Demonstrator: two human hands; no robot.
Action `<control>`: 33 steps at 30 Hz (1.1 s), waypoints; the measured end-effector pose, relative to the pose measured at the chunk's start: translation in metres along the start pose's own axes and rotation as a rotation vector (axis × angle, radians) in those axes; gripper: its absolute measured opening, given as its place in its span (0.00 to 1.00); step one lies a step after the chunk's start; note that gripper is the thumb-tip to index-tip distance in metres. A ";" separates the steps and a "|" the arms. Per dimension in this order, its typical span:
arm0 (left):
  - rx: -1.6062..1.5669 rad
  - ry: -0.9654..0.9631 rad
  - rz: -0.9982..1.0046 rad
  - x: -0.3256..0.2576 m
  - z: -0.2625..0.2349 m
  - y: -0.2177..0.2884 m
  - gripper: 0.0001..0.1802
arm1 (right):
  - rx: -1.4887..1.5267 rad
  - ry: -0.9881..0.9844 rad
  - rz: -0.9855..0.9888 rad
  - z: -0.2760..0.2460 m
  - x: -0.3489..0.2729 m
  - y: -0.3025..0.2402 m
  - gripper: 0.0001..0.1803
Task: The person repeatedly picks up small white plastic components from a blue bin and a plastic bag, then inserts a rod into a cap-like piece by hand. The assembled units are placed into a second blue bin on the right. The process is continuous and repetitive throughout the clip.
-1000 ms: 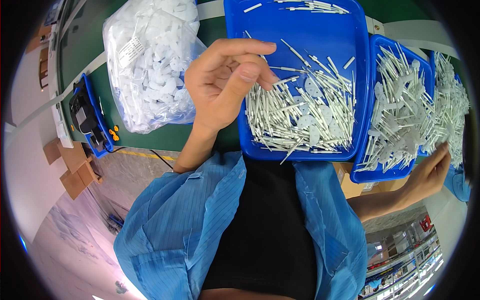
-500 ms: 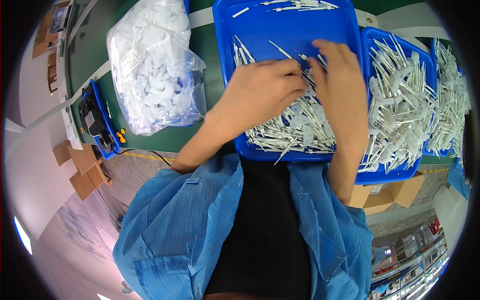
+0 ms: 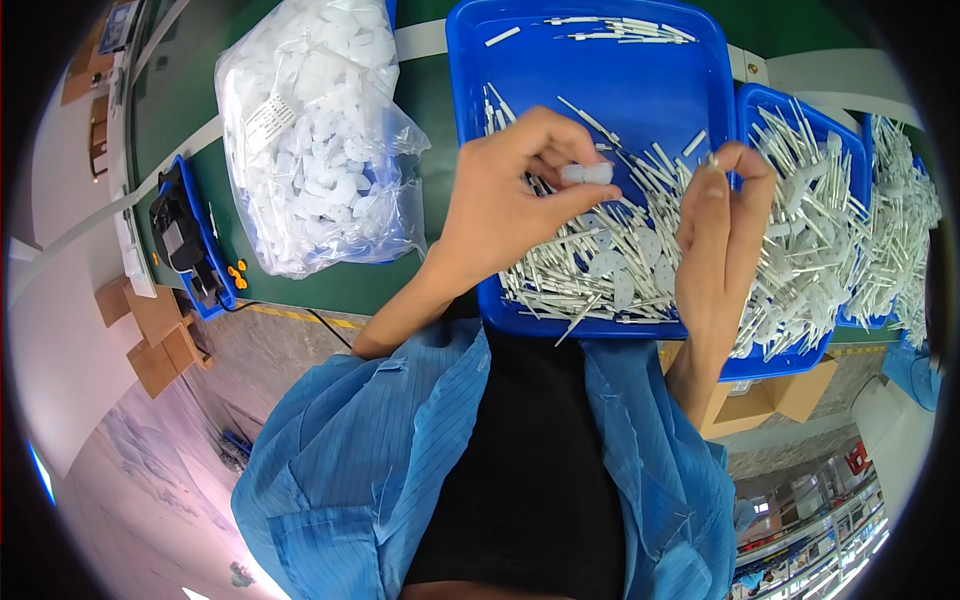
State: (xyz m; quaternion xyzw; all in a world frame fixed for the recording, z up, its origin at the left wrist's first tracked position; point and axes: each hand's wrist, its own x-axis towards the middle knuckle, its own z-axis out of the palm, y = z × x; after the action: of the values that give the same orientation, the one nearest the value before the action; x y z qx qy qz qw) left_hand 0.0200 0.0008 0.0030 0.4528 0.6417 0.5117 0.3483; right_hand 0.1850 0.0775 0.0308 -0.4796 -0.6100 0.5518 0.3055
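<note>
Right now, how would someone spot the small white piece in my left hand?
Find the big blue tray nearest the clear bag of white parts. Above its pile of thin white sticks, the left hand pinches a small white piece. It is short and stubby, unlike the long sticks below.

Even, bright overhead illumination; colours saturated. Fisheye view: black vignette rings the frame, heaviest at 9 and 3 o'clock. Straight edges of the green bench (image 3: 420, 290) bow toward the rim. Specular glare on clear bag (image 3: 310, 140) at 11 o'clock and on the floor at 7 o'clock. Soft, short shadows under both hands. Centre sharp; slight softness at 4–5 o'clock periphery. No evident motion blur.
</note>
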 end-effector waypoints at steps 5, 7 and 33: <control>-0.432 0.132 -0.027 -0.002 -0.011 -0.003 0.14 | -0.004 -0.237 -0.018 0.014 -0.013 -0.001 0.07; -0.499 0.136 -0.009 -0.004 -0.014 -0.006 0.13 | 0.051 -0.284 -0.068 0.021 -0.018 0.001 0.06; -0.595 0.139 0.112 -0.007 -0.016 -0.016 0.12 | -0.412 -0.064 -0.423 0.044 -0.025 -0.013 0.05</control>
State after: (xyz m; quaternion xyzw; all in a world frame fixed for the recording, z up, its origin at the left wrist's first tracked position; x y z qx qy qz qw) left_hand 0.0042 -0.0122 -0.0087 0.3297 0.4601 0.7252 0.3921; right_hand 0.1510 0.0386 0.0384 -0.3761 -0.8050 0.3551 0.2906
